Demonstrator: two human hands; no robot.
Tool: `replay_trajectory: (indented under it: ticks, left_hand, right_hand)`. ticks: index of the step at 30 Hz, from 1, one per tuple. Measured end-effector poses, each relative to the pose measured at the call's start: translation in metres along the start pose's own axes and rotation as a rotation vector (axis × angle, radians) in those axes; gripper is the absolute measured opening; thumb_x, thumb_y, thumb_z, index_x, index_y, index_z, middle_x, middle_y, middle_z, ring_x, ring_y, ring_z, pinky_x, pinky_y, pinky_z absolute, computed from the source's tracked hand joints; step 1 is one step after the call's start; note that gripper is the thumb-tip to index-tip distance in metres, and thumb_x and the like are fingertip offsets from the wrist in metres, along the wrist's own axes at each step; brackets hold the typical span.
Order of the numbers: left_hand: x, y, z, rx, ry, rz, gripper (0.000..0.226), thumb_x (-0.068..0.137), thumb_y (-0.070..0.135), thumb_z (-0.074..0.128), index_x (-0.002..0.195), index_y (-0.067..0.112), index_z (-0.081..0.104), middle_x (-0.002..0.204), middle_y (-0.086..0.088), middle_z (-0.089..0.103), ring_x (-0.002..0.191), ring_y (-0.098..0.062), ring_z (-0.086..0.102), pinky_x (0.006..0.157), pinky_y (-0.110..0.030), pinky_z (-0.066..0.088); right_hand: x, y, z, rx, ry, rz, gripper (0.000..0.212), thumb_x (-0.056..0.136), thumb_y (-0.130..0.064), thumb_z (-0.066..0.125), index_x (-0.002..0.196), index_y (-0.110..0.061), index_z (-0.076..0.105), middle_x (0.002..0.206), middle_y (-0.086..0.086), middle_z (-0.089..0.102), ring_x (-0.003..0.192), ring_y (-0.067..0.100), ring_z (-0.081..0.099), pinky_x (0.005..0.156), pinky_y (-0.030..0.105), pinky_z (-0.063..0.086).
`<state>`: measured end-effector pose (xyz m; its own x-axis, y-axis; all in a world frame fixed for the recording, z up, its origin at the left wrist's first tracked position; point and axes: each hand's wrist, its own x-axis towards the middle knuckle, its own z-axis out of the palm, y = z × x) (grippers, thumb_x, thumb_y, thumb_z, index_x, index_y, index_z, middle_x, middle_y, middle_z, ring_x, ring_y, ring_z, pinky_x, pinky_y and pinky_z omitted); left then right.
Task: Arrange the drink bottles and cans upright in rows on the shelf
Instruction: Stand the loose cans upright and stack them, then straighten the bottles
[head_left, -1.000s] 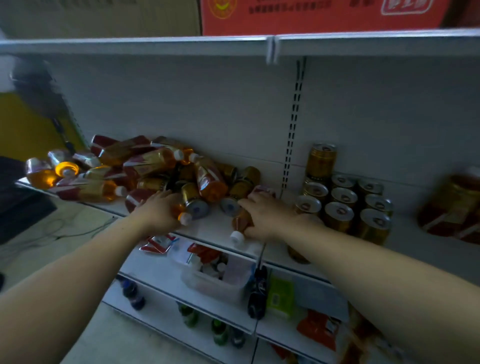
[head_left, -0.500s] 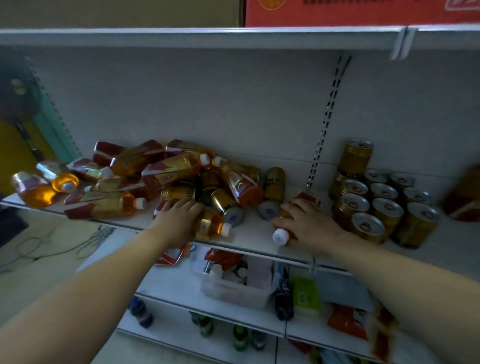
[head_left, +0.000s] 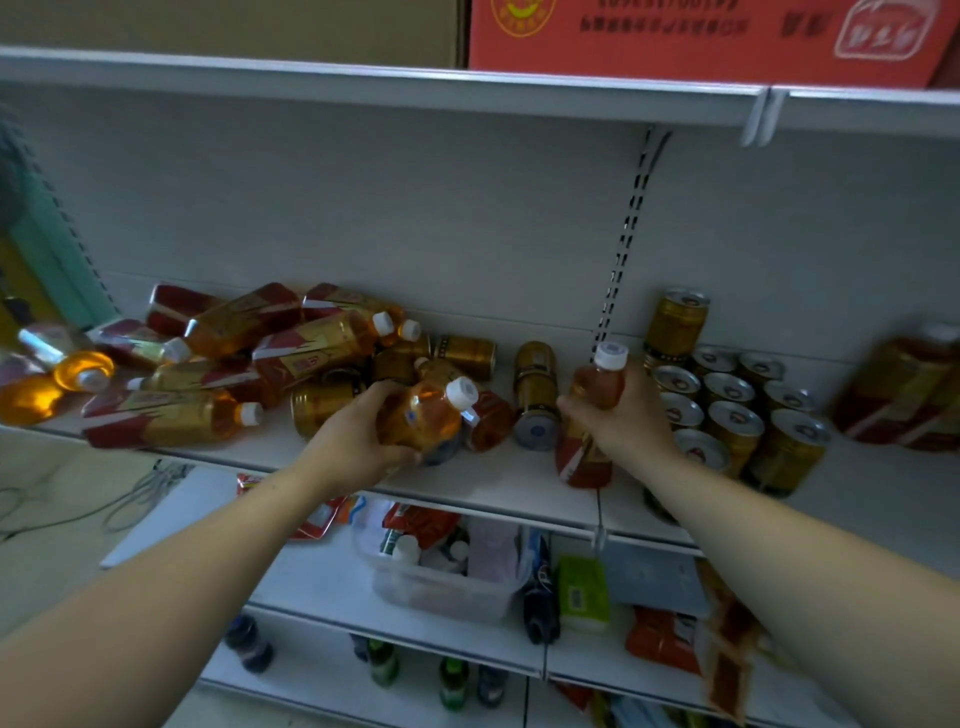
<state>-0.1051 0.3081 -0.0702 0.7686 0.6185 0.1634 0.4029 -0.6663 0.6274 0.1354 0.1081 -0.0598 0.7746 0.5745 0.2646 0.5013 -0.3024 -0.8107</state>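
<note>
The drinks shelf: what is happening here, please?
A person sorts drinks on the white metal shelf. The left hand grips a tilted amber plastic bottle with a white cap; the right hand holds another such bottle nearly upright beside the standing gold cans. Many bottles and cans lie heaped at the left.

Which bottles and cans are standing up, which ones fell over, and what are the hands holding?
left hand: grips the tilted bottle
tilted bottle: capped, leaning right
right hand: grips the upright bottle
upright bottle: capped, standing straight
bottle pile: lying sideways, jumbled
loose cans: lying on their sides
can rows: upright, packed together
</note>
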Motion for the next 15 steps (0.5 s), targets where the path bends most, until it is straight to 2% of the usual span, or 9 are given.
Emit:
replay_trajectory:
  ticks: [2, 5, 8, 10, 12, 13, 15]
  left_hand:
    - [0.001, 0.001, 0.002, -0.109, 0.049, -0.05, 0.072, 0.066, 0.037, 0.08, 0.124, 0.037, 0.036, 0.099, 0.019, 0.046, 0.084, -0.001, 0.049, 0.065, -0.018, 0.041]
    - [0.0, 0.003, 0.004, -0.285, 0.135, -0.104, 0.067, 0.066, 0.034, 0.081, 0.117, 0.036, 0.038, 0.098, 0.02, 0.051, 0.087, -0.002, 0.053, 0.068, -0.021, 0.043]
    - [0.002, 0.014, 0.006, -0.428, 0.178, -0.126, 0.065, 0.069, 0.033, 0.08, 0.121, 0.031, 0.041, 0.101, 0.017, 0.055, 0.091, -0.003, 0.056, 0.071, -0.022, 0.044]
    - [0.006, 0.028, 0.007, -0.527, 0.154, -0.121, 0.063, 0.07, 0.032, 0.079, 0.12, 0.032, 0.041, 0.102, 0.016, 0.057, 0.091, -0.002, 0.056, 0.067, -0.02, 0.044]
    - [0.013, 0.043, 0.009, -0.631, 0.11, -0.093, 0.057, 0.07, 0.029, 0.079, 0.113, 0.038, 0.042, 0.104, 0.014, 0.06, 0.094, -0.002, 0.058, 0.069, -0.021, 0.045]
    - [0.016, 0.051, 0.011, -0.68, 0.087, -0.081, 0.057, 0.07, 0.027, 0.079, 0.112, 0.039, 0.042, 0.107, 0.012, 0.061, 0.096, -0.004, 0.059, 0.072, -0.024, 0.047]
    - [0.023, 0.067, 0.02, -0.736, 0.04, -0.074, 0.059, 0.071, 0.026, 0.079, 0.116, 0.035, 0.042, 0.111, 0.007, 0.061, 0.099, -0.008, 0.06, 0.081, -0.033, 0.048]
  right_hand:
    - [-0.001, 0.003, -0.004, -0.013, -0.023, 0.033, 0.061, 0.068, -0.042, 0.08, 0.116, -0.029, 0.046, 0.104, -0.005, 0.059, 0.095, 0.017, 0.059, 0.078, 0.031, 0.045]
    - [-0.005, 0.003, -0.004, 0.01, -0.016, 0.053, 0.068, 0.066, -0.038, 0.083, 0.12, -0.032, 0.041, 0.106, -0.007, 0.059, 0.095, 0.015, 0.057, 0.078, 0.03, 0.042]
    - [-0.012, -0.006, -0.005, 0.048, 0.019, 0.012, 0.056, 0.066, -0.04, 0.082, 0.111, -0.037, 0.047, 0.102, -0.013, 0.061, 0.092, 0.01, 0.058, 0.073, 0.027, 0.041]
    - [-0.016, -0.017, -0.01, 0.126, 0.037, -0.012, 0.044, 0.068, -0.041, 0.08, 0.101, -0.046, 0.052, 0.096, -0.02, 0.063, 0.088, -0.002, 0.059, 0.069, 0.018, 0.042]
    - [-0.02, -0.029, -0.02, 0.183, 0.055, -0.019, 0.041, 0.069, -0.041, 0.078, 0.093, -0.061, 0.051, 0.09, -0.031, 0.063, 0.083, -0.015, 0.057, 0.065, 0.009, 0.041]
    - [-0.022, -0.033, -0.025, 0.206, 0.064, -0.009, 0.042, 0.07, -0.041, 0.078, 0.091, -0.065, 0.05, 0.089, -0.034, 0.062, 0.082, -0.017, 0.056, 0.066, 0.009, 0.041]
    - [-0.024, -0.038, -0.037, 0.252, 0.091, 0.016, 0.04, 0.071, -0.039, 0.079, 0.096, -0.057, 0.052, 0.091, -0.028, 0.064, 0.083, -0.011, 0.06, 0.069, 0.016, 0.045]
